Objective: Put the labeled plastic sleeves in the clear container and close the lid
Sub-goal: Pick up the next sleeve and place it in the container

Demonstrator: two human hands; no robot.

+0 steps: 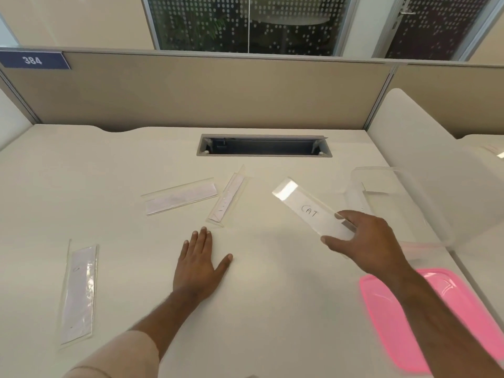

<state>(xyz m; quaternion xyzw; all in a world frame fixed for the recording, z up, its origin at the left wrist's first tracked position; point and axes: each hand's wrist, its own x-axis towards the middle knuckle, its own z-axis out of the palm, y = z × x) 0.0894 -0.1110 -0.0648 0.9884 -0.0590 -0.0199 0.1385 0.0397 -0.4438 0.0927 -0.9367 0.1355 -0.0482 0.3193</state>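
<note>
My right hand [365, 238] grips one end of a plastic sleeve marked "CAT" [308, 210] and holds it above the desk, just left of the clear container [395, 173]. The container stands open at the right, with a sleeve inside it [354, 197]. Its pink lid [447, 301] lies flat in front of it, partly under my right forearm. Three more sleeves lie on the desk: one at centre left [181, 196], one tilted beside it [227, 199], one at near left [79, 291]. My left hand [200, 261] rests flat on the desk, fingers spread, holding nothing.
The white desk [136, 159] has a cable slot [263, 145] at the back centre. A beige partition [191, 91] closes off the rear, and a white side divider [414, 137] stands at the right behind the container.
</note>
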